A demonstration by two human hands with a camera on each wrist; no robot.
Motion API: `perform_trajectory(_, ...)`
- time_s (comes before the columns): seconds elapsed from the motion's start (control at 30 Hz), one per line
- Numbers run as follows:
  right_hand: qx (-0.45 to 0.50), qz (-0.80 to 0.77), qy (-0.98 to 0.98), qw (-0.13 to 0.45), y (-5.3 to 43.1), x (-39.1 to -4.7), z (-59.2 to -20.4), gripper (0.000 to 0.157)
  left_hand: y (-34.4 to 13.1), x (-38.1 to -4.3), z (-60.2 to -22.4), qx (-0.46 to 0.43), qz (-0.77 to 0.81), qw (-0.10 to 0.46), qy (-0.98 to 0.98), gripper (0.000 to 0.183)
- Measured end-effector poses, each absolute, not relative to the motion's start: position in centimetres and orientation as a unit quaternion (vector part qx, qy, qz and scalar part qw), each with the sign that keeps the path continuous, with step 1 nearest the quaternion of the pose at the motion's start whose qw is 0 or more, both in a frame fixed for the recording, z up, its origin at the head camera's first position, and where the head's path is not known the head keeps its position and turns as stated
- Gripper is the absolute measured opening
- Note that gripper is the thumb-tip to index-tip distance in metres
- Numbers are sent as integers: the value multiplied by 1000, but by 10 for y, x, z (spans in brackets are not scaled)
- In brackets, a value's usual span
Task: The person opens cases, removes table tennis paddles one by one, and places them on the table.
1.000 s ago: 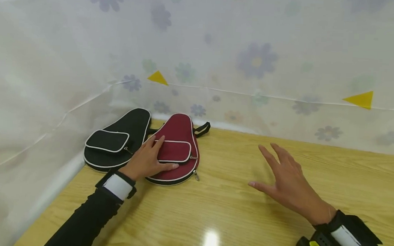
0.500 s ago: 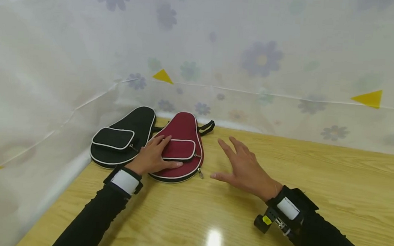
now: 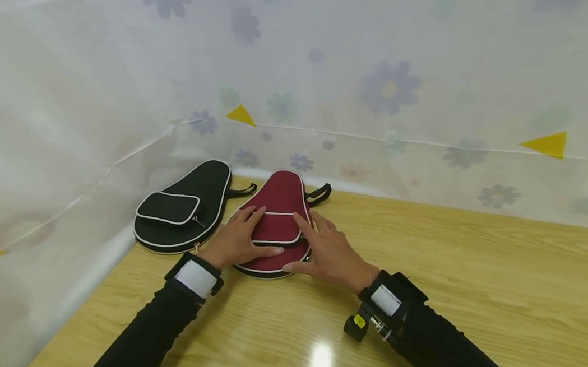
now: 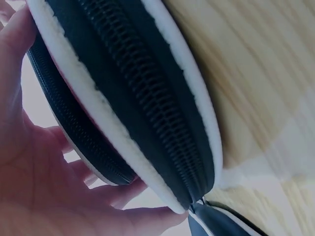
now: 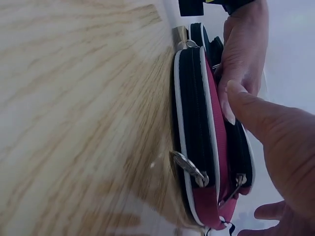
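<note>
A dark red table tennis paddle case point(image 3: 277, 227) with white piping and a front pocket lies flat on the wooden table. My left hand point(image 3: 237, 239) rests on its left side, fingers spread over the pocket's edge and thumb along the lower part. In the left wrist view, the fingers and thumb lie along the case's zipped edge point(image 4: 147, 88). From the right, my right hand point(image 3: 332, 252) reaches the case with extended fingers, fingertips over its right side. The right wrist view shows the right thumb point(image 5: 266, 115) near the pocket and a metal zipper pull point(image 5: 188, 167).
Just left of the red case lies a black paddle case point(image 3: 183, 210) of the same shape, its strap pointing right. A patterned white sheet point(image 3: 380, 99) hangs behind and to the left of the table point(image 3: 471, 261). Yellow triangles point(image 3: 546, 144) mark the sheet.
My right hand has moved left from the side of the table to the red case. The red case and my left hand have shifted slightly right, away from the black case.
</note>
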State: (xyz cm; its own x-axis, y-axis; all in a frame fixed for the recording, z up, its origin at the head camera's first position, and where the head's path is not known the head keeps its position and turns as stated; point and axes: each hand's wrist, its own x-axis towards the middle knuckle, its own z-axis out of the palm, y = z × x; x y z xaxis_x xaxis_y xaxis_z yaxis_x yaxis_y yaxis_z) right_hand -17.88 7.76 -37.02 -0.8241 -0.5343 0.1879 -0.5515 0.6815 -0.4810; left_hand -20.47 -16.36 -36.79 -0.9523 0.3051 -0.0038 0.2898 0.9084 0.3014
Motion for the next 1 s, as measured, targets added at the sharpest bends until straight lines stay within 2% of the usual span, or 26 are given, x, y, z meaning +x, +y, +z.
perform_trajectory(0.23, 306, 260, -916, 12, 77, -180, -373, 98, -147, -200, -368, 180, 150, 31, 972, 104)
perform_trajectory(0.47, 292, 260, -920, -41, 86, -178, -374, 95, -131, -192, -367, 184, 145, 34, 972, 105)
perform_trajectory(1.0, 294, 265, -918, -28, 106, -175, -381, 91, -110, -186, -370, 175, 115, 19, 978, 103)
